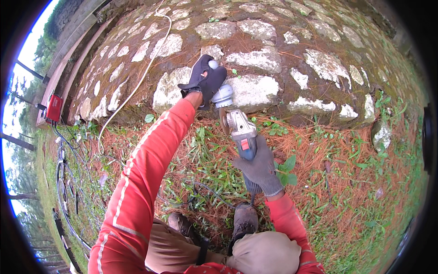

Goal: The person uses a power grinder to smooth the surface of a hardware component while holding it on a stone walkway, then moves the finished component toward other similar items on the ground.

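Observation:
My left hand (206,81), in a black glove, is closed around a whitish, ridged round piece (223,96) whose exact kind I cannot make out. A small pale knob (213,64) shows at the far side of that glove. My right hand (261,170), in a grey knitted glove, grips the body of an angle grinder (242,129) with a blue-grey case and a red switch. The grinder's disc (224,120) stands edge-on at the near end of the whitish piece; whether they touch I cannot tell.
A sloping stone wall (255,89) rises just beyond my hands. A white cable (145,75) runs down it on the left. A red box-shaped machine (54,109) with dark cables stands at far left. The grinder's black cord (214,194) lies in the grass near my boots (245,220).

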`<state>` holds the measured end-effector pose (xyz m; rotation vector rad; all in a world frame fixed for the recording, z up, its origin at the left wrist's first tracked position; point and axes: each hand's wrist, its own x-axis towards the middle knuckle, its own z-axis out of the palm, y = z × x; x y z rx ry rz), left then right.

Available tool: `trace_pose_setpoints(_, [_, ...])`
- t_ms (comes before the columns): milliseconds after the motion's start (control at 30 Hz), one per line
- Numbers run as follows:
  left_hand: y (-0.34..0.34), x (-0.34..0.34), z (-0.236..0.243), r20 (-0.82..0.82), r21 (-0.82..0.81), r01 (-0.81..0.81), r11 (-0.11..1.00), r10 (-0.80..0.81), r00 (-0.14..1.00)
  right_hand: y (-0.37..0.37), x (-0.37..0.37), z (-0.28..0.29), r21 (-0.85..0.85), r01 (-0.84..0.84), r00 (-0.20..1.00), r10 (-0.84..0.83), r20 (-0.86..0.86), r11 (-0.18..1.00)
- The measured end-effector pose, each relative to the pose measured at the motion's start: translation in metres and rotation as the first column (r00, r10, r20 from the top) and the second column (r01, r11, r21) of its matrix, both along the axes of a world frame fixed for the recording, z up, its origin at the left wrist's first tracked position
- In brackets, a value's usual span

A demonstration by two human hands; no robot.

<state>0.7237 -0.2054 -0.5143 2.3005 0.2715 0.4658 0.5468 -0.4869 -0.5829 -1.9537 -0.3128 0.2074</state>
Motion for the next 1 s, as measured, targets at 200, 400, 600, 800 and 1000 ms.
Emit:
trace_pose_setpoints(200, [-0.002, -0.001, -0.002, -0.01, -0.033, 0.003, 0.999, -0.003, 1.0, -0.014, -0.021, -0.003, 0.024, 0.008, 0.995, -0.006, -0.095, 1.0])
trace_pose_setpoints(400, [-0.005, 0.002, -0.007, -0.016, -0.028, 0.001, 1.0, -0.002, 1.0, -0.011, -0.013, 0.001, 0.042, 0.017, 0.997, -0.013, -0.077, 0.999])
trace_pose_setpoints(600, [-0.003, 0.002, -0.01, -0.03, -0.04, -0.005, 0.999, 0.004, 1.0, -0.009, -0.008, 0.007, 0.027, 0.006, 0.999, -0.005, -0.038, 1.0])
trace_pose_setpoints(800, [0.003, 0.011, -0.021, -0.048, -0.049, -0.006, 0.999, 0.004, 0.999, -0.011, -0.011, 0.005, 0.071, 0.005, 0.995, 0.002, -0.1, 0.997])
trace_pose_setpoints(1000, [0.061, -0.003, -0.027, -0.13, 0.209, -0.094, 0.973, 0.123, 0.984, -0.028, -0.04, -0.016, 0.347, 0.199, 0.925, -0.058, -0.376, 0.916])
